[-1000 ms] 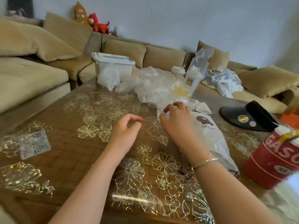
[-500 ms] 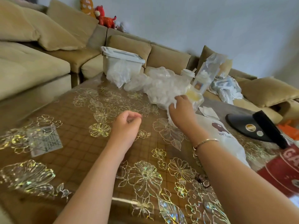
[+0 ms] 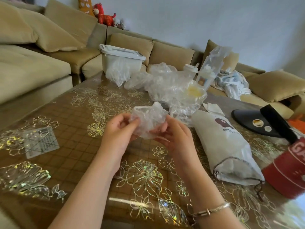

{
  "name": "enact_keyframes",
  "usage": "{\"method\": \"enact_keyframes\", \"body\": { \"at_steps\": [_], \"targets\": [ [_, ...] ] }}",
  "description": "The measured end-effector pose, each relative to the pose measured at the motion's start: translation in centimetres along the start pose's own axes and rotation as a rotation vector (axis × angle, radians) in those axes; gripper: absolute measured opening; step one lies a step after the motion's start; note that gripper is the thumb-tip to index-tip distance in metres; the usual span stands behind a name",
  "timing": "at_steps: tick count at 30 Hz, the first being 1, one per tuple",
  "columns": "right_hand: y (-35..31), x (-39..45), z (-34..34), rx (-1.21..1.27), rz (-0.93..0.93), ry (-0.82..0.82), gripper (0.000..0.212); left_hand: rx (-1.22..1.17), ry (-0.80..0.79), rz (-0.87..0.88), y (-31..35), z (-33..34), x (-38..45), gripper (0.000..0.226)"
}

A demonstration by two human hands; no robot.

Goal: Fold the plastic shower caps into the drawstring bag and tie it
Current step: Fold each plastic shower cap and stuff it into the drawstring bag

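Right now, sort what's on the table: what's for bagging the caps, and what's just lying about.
For the job: cap held in both hands, left hand, right hand; cap pile; drawstring bag.

Lying about: visor; red can; lidded box; clear card.

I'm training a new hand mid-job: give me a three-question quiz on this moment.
1. True or false: both hands hold the crumpled shower cap above the table.
2. Where does the drawstring bag lie: A) beside the right hand, B) on the sofa, C) inside the lidded box?
3. Fill in: the bag's drawstring end points ____ the person.

Key: 1 true, the left hand pinches it too. 2 A. 3 toward.
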State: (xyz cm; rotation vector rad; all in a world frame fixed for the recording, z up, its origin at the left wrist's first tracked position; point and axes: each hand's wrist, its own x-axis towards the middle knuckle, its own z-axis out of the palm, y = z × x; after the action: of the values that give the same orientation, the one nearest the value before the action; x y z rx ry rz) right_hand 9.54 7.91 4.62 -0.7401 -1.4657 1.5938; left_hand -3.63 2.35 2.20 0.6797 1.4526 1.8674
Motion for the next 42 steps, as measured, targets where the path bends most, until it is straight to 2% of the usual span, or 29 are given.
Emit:
{"method": "enact_keyframes", "body": {
  "at_steps": [2, 3, 5, 6, 8, 10, 11, 14, 17, 19, 21, 23, 29, 33, 35, 37, 39, 42],
  "targets": [
    [-0.2, 0.5, -0.3, 0.014, 0.074, 0.013, 0.028, 0.011, -0.006, -0.006, -0.6, -0.2, 0.4, 0.007],
    [-0.2, 0.8, -0.4, -0.003, 0.11, -0.003, 0.034, 0.014, -0.003, -0.007, -0.8, -0.4, 0.6, 0.005],
    [-0.2, 1.6, -0.4, -0.141, 0.145, -0.077, 0.046, 0.031, 0.005, -0.006, -1.0, -0.7, 1.2, 0.005],
    [-0.2, 2.0, -0.3, -0.226, 0.147, -0.112, 0.045, 0.052, 0.004, -0.001, -0.9, -0.7, 1.4, 0.008],
    [-0.1, 2.7, 0.0, -0.343, 0.104, -0.145, 0.031, 0.139, 0.002, 0.026, -0.9, -0.8, 1.6, 0.015],
    [0.3, 3.5, 0.3, -0.395, 0.037, -0.102, 0.018, 0.202, 0.012, 0.048, -0.9, -0.9, 1.6, 0.021],
    [0.6, 3.8, 0.2, -0.395, 0.024, -0.062, 0.019, 0.212, 0.022, 0.049, -1.0, -1.0, 1.6, 0.025],
    [1.1, 4.2, 0.0, -0.224, 0.081, 0.056, 0.03, 0.213, 0.083, 0.034, -0.9, -1.7, 2.0, 0.032],
    [1.1, 4.0, -0.3, -0.067, 0.12, 0.077, 0.035, 0.182, 0.149, 0.035, -0.7, -2.4, 1.9, 0.03],
    [1.3, 3.6, -0.5, 0.009, 0.141, 0.07, 0.033, 0.204, 0.162, 0.065, -0.7, -2.6, 1.6, 0.03],
    [1.4, 3.1, -0.6, 0.075, 0.163, 0.045, 0.019, 0.24, 0.186, 0.089, -0.7, -2.7, 1.2, 0.026],
    [1.6, 2.8, -0.8, 0.098, 0.165, 0.026, 0.008, 0.264, 0.186, 0.115, -0.8, -2.8, 1.1, 0.023],
    [1.8, 2.7, -1.4, 0.031, 0.168, 0.088, 0.01, 0.293, 0.123, 0.126, -0.7, -2.7, 0.6, 0.024],
    [1.6, 2.8, -1.4, 0.031, -0.015, 0.073, 0.009, 0.22, 0.082, 0.148, -0.4, -2.5, 0.6, 0.008],
    [1.3, 2.8, -1.6, 0.112, -0.055, 0.005, 0.007, 0.125, 0.011, 0.163, 0.1, -2.2, 0.4, 0.019],
    [1.2, 2.7, -1.7, 0.319, 0.018, -0.049, 0.008, -0.043, -0.037, 0.161, 0.6, -2.0, 0.3, 0.03],
    [1.3, 2.6, -1.5, 0.449, 0.134, -0.074, 0.01, -0.19, -0.084, 0.147, 0.9, -1.8, 0.1, 0.03],
    [1.3, 2.4, -1.1, 0.274, 0.276, -0.136, 0.036, -0.245, -0.176, 0.15, 0.8, -1.6, -0.1, 0.034]
  ]
}}
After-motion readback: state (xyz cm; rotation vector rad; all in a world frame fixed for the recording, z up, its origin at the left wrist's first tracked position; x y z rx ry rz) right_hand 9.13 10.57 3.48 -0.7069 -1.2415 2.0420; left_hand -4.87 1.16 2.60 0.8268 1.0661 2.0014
